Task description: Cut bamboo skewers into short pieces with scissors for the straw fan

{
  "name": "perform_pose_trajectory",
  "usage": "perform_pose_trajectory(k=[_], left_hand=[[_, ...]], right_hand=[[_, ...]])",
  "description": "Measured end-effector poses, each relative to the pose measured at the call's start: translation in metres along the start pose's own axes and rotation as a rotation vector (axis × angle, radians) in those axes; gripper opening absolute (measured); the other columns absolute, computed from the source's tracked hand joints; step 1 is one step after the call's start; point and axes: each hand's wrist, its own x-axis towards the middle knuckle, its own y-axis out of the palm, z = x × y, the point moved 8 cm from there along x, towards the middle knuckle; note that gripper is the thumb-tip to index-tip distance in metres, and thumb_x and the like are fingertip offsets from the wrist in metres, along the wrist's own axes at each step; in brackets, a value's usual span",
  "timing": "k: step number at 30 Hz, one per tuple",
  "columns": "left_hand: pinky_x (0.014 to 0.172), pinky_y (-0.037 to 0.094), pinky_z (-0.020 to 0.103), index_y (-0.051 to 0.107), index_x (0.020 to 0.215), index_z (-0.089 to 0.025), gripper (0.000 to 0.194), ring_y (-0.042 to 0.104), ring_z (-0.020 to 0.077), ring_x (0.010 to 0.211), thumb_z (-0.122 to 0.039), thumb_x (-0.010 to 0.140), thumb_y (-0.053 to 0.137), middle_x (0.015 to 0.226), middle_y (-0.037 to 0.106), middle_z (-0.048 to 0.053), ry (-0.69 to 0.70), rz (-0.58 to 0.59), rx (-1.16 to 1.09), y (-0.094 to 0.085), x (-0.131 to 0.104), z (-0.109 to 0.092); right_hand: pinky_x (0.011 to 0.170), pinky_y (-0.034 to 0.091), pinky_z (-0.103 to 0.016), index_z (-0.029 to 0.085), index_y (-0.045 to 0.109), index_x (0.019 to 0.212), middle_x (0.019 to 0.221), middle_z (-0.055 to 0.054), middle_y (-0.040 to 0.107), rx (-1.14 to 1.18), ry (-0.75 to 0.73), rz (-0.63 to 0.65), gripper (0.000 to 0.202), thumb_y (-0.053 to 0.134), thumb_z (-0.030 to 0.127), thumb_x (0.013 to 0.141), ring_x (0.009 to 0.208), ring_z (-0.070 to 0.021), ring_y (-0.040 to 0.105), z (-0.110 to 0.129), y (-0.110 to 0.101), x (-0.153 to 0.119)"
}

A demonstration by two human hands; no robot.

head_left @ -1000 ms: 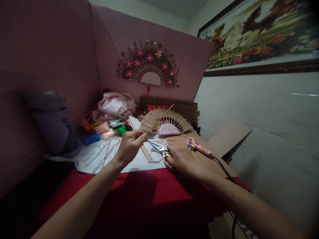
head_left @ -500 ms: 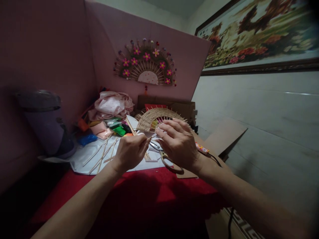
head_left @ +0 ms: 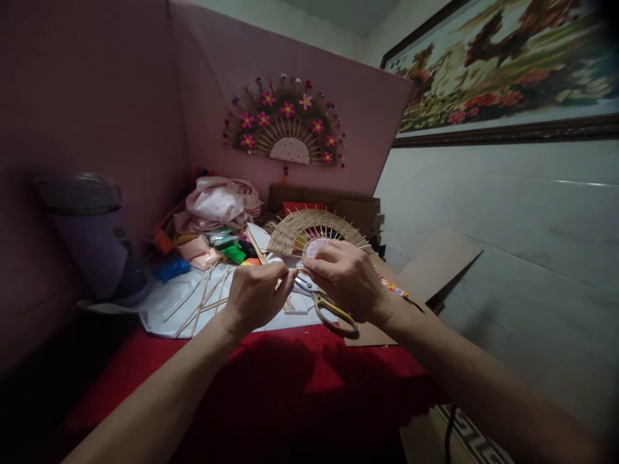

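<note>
My left hand (head_left: pixel 261 293) is closed in a pinch, its thumb and fingertips nearly meeting those of my right hand (head_left: pixel 345 280). The right fingers are also pinched together. Whatever is between the fingertips is too small to make out. Just behind the hands stands a half-round woven fan (head_left: pixel 314 222) with thin sticks poking out along its outer edge; my right hand covers part of its pale centre. Below the fingertips lie scissors (head_left: pixel 336 316) with dark gold handles, blades partly hidden by the right hand. Several thin wooden sticks (head_left: pixel 200 303) lie left of my left hand.
White sheeting (head_left: pixel 159 319) lies over a red cloth (head_left: pixel 290 367). Coloured clay packets (head_left: pixel 235 252) and crumpled pink fabric (head_left: pixel 220 201) sit at the back left, near a purple flask (head_left: pixel 97 238). A flower-patterned handle (head_left: pixel 394 287) lies right. A flowered fan (head_left: pixel 285 125) hangs behind.
The right hand's raised, spread fingers have curled down into a pinch, uncovering more of the fan's pale centre. My fingertips have come closer together. The view has shifted slightly.
</note>
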Motion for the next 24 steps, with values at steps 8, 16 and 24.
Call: perform_pose_trajectory(k=[8, 16, 24], left_hand=[[0.053, 0.017, 0.026, 0.051, 0.054, -0.018, 0.036, 0.034, 0.0106, 0.046, -0.036, 0.084, 0.045, 0.047, 0.043, 0.000, -0.014, 0.018, 0.117, 0.004, 0.000, 0.002], [0.052, 0.010, 0.028, 0.055, 0.053, -0.018, 0.035, 0.032, 0.0127, 0.045, -0.036, 0.082, 0.047, 0.047, 0.043, 0.002, -0.059, 0.095, 0.227, 0.015, 0.000, 0.006], [0.047, 0.018, 0.023, 0.048, 0.048, -0.014, 0.041, 0.026, 0.0063, 0.046, -0.039, 0.081, 0.050, 0.044, 0.029, -0.005, -0.133, 0.284, -0.493, 0.019, 0.004, 0.003]], right_hand=[[0.071, 0.036, -0.031, 0.017, 0.069, 0.085, 0.078, -0.008, 0.063, -0.023, 0.051, 0.064, 0.035, 0.038, 0.031, 0.093, 0.079, -0.0178, 0.052, -0.006, 0.015, 0.001], [0.055, 0.029, -0.029, 0.014, 0.067, 0.067, 0.069, -0.009, 0.064, -0.181, 0.119, 0.187, 0.031, 0.045, 0.021, 0.087, 0.064, -0.0158, 0.052, 0.006, 0.032, 0.002], [0.052, 0.034, -0.024, 0.014, 0.071, 0.067, 0.052, 0.000, 0.057, 0.749, 0.118, 0.251, 0.022, 0.065, 0.034, 0.074, 0.051, -0.0090, 0.047, -0.034, 0.028, 0.009]])
